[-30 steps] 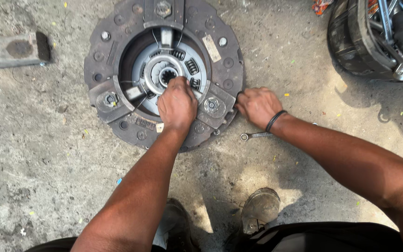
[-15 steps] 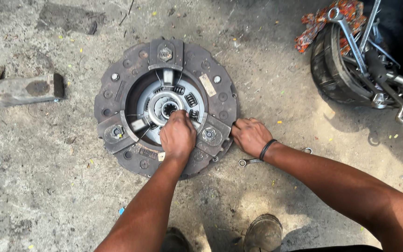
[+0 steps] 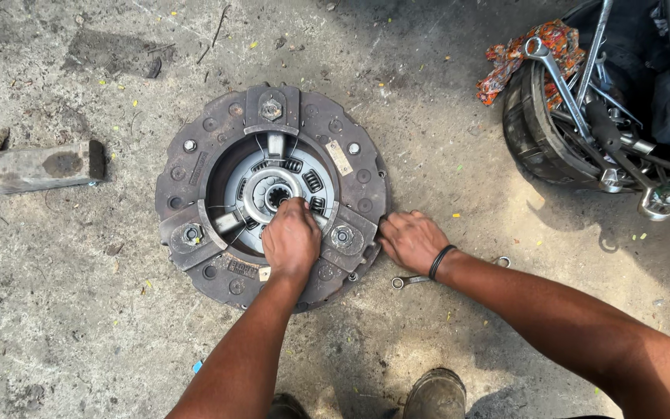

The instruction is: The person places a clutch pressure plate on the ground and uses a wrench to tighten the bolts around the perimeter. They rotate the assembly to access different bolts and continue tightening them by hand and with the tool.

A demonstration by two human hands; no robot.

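Keep the clutch pressure plate (image 3: 271,198) flat on the concrete floor (image 3: 79,326). The left hand (image 3: 291,240) is closed over a release lever near the splined hub (image 3: 277,194); whether it grips anything cannot be told. The right hand (image 3: 411,240) rests curled against the rim, steadying it. The plate is round, dark and rusty, with three bolted lever brackets.

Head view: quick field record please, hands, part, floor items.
left hand: resting on the hub area of the round rusty metal clutch plate
right hand: at the plate's right edge, black wristband on
steel spanner: lying on concrete under the right wrist
grey metal block: left of plate
tyre tub of long tools: upper right
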